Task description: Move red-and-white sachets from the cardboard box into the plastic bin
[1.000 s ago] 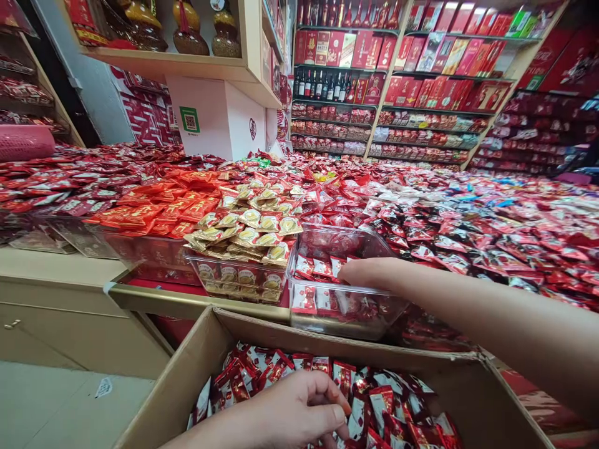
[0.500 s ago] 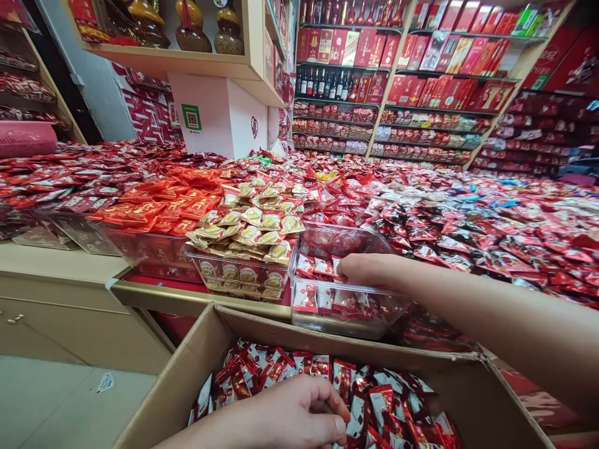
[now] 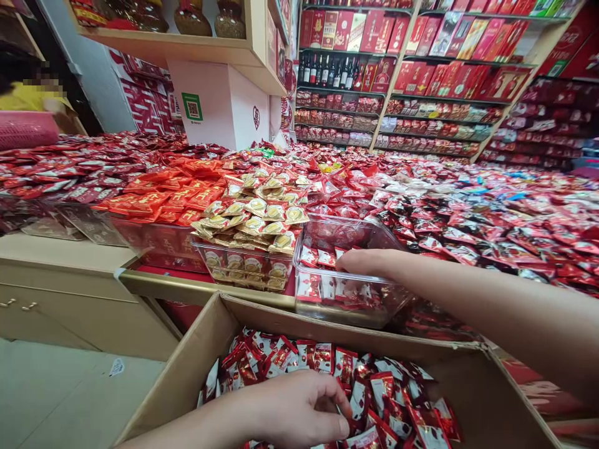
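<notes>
My left hand is down in an open cardboard box, fingers and thumb curled onto the red and white candy packets that fill it. My right hand reaches from the right into a clear plastic bin on the counter edge just behind the box. It rests palm down on the red packets lined up inside, and its fingertips are hidden below the back of the hand.
Left of the clear bin stands a bin heaped with gold packets, then orange-red packets. Red sweets cover the display beyond. A beige counter is at left, a pink basket and a person in yellow behind. Shelves of red boxes line the back.
The view has tipped slightly down. My left hand has curled further into the packets in the box. My right hand stays in the clear bin. A person in yellow has appeared at far left.
</notes>
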`<action>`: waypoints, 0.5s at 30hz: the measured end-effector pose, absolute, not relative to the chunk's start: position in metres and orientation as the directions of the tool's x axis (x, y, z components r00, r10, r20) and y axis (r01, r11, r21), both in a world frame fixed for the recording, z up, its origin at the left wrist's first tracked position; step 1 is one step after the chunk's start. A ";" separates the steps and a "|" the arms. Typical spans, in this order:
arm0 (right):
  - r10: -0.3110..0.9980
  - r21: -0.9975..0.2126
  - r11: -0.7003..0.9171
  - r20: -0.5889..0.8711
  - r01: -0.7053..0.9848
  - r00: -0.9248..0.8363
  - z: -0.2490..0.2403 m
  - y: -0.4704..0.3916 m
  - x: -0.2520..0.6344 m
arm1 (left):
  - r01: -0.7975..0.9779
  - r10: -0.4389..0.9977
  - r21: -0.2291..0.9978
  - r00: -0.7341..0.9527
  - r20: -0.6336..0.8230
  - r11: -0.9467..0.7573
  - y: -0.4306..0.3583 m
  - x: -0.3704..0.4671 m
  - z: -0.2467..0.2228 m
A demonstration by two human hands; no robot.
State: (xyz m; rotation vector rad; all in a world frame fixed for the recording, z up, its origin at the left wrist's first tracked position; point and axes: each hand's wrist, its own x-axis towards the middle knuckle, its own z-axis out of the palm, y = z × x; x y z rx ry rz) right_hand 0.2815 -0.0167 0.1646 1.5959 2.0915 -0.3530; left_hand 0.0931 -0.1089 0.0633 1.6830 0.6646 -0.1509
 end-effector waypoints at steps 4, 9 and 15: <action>0.843 0.109 0.284 -0.502 0.953 -0.194 0.164 -0.016 0.287 | 0.536 0.363 0.822 0.817 -0.449 -0.190 -0.109 0.090 0.059; 0.801 0.077 0.269 -0.572 0.960 -0.178 0.157 -0.013 0.293 | 0.522 0.373 0.759 0.843 -0.388 -0.389 -0.106 0.087 0.054; 0.804 0.024 0.252 -0.561 0.967 -0.196 0.168 -0.023 0.285 | 0.221 0.371 0.725 0.927 0.052 -0.653 -0.109 0.087 0.101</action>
